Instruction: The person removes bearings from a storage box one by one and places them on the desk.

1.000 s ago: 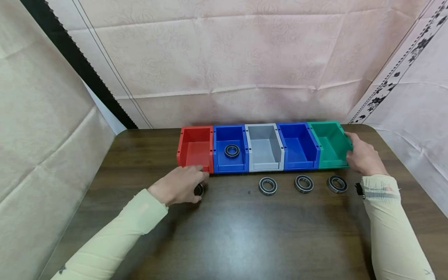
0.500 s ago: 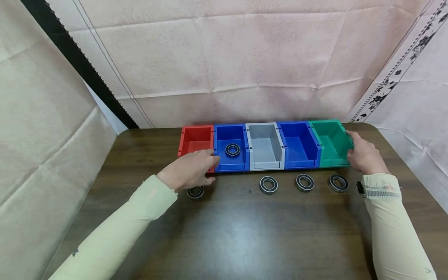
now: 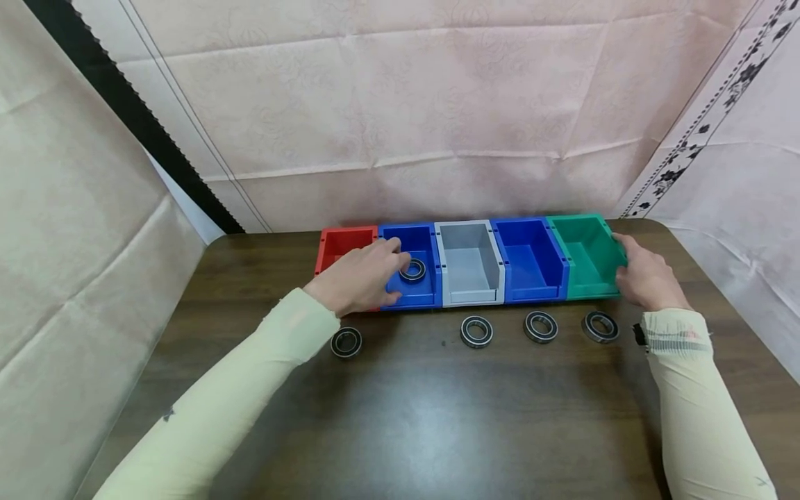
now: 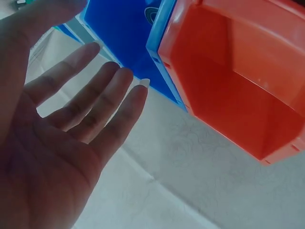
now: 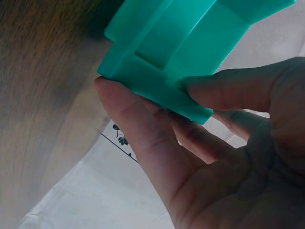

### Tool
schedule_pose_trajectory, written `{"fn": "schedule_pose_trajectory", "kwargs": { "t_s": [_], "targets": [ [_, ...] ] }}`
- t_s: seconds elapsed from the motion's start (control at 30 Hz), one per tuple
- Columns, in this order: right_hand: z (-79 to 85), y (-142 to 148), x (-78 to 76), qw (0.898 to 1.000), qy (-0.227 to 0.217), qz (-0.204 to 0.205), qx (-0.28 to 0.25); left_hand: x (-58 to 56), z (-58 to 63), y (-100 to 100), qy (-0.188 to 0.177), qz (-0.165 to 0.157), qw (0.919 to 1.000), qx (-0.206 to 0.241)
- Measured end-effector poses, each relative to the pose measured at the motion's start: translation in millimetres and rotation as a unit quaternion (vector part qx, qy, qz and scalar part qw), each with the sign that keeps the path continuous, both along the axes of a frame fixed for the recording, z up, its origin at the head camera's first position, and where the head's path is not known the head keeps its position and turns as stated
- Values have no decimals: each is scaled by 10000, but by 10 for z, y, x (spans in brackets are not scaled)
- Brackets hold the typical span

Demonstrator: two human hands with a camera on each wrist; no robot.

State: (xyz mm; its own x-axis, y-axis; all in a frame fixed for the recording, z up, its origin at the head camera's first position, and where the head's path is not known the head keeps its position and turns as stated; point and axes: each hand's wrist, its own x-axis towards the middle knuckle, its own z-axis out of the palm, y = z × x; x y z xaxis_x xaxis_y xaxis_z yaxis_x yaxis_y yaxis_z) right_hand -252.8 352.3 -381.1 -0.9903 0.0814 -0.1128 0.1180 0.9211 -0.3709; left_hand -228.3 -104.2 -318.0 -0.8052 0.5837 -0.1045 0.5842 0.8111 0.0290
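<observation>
My left hand (image 3: 362, 278) hovers over the front of the left blue bin (image 3: 425, 300), fingers spread and loosely bent, with nothing in it. A black-and-silver ball bearing (image 3: 422, 269) lies in that bin, right by the fingertips. The left forearm and hand cover part of the red bin (image 3: 340, 239); its interior shows bare in the left wrist view. At the row's far right, my right hand (image 3: 650, 278) holds the side of the green bin (image 5: 190, 52), thumb and fingers on its wall. Another bearing (image 3: 358, 343) lies on the table below the left wrist.
A grey bin (image 3: 471, 253) and a second blue bin (image 3: 531, 253) stand between the left blue and green ones. In front of the row lie three bearings: one bearing (image 3: 465, 332), a middle bearing (image 3: 529, 328) and a right bearing (image 3: 589, 326). Pale cloth (image 3: 406, 104) hangs behind the table.
My left hand has let go of the bearing in front of the red bin and moved right and away, over the left blue bin. The right hand stays at the green bin.
</observation>
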Motion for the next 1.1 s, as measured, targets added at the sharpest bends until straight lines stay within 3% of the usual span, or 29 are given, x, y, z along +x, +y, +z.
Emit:
{"fn": "schedule_pose_trajectory", "kwargs": {
  "t_s": [0.5,0.77,1.1],
  "targets": [
    [-16,-17,-5,10000,16,9,41,-296,-82,177,-510,223,9983,193],
    [1,3,-19,9999,-80,-72,82,-451,-230,279,-542,262,9981,116],
    [-13,-13,-30,9999,-82,-52,106,-602,-442,375,-425,365,9976,-399]
  ]
}}
